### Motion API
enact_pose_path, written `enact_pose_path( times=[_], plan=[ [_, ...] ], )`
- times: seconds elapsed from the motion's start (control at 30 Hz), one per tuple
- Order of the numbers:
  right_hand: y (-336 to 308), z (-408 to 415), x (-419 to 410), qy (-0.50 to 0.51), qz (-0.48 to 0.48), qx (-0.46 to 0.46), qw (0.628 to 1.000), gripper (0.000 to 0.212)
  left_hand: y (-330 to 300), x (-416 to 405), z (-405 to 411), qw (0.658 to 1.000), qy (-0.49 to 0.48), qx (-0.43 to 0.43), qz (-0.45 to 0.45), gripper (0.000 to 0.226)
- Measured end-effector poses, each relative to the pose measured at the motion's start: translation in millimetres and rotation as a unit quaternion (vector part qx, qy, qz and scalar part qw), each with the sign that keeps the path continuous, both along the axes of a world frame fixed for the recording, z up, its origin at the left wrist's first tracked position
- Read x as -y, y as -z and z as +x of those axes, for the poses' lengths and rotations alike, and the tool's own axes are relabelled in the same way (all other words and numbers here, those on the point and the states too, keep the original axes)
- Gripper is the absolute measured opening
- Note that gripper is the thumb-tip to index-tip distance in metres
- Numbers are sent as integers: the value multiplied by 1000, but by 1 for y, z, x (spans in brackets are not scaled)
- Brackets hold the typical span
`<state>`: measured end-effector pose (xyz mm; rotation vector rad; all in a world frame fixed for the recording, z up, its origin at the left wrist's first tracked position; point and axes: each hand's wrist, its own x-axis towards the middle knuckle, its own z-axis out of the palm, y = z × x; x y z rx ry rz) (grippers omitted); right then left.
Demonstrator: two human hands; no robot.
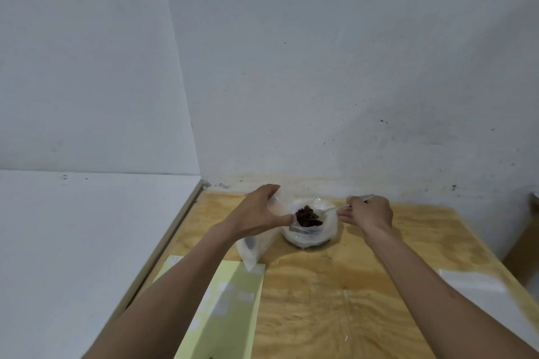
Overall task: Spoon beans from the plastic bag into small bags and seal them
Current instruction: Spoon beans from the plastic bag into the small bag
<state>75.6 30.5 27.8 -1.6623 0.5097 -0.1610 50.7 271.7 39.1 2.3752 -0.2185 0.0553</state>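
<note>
A white plastic bag (326, 232) with its rim rolled down stands on the wooden table near the wall, dark brown beans (306, 214) heaped inside. My right hand (367, 213) grips a metal spoon (332, 209) whose bowl reaches into the beans. My left hand (259, 214) pinches the mouth of a small clear bag (256, 245) just left of the big bag; the small bag hangs down towards the table.
The plywood table (335, 300) sits in a corner against a white wall. A pale yellow sheet (227, 309) with clear small bags lies at the front left. A white surface (73, 242) adjoins on the left. White material (472, 281) lies at the right edge.
</note>
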Motion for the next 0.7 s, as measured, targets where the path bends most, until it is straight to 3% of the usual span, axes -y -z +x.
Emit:
enact_pose_path(
  times=[0.43, 0.7],
  plan=[
    [-37, -8, 11, -39, 73, 76, 994, 18, 8, -7, -8, 1000, 0, 2, -24, 86],
    [-47, -27, -18, -107, 10, 155, 982, 14, -1, -12, -11, 1000, -3, 0, -21, 74]
  ],
)
